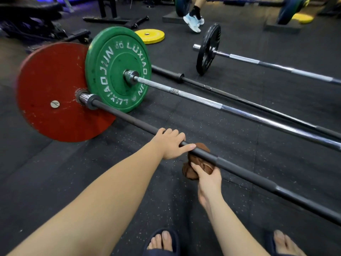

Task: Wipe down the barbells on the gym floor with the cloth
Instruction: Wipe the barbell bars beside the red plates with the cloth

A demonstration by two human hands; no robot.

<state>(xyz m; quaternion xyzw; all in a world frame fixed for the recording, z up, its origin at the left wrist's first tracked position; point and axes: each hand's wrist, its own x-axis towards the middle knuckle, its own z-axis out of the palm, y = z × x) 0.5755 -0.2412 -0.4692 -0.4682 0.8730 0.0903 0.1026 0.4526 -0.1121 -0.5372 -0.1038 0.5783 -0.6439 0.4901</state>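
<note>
light: dim, even overhead | blue glow top left | glare: chrome bar (pixel 203 100) | edges: wide-angle bending, soft blur

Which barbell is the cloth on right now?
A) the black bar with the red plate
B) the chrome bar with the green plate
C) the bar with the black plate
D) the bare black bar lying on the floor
A: the brown cloth, gripped by the right hand, sits bunched against the black bar that carries the red plate, and the left hand holds that same bar.
</note>
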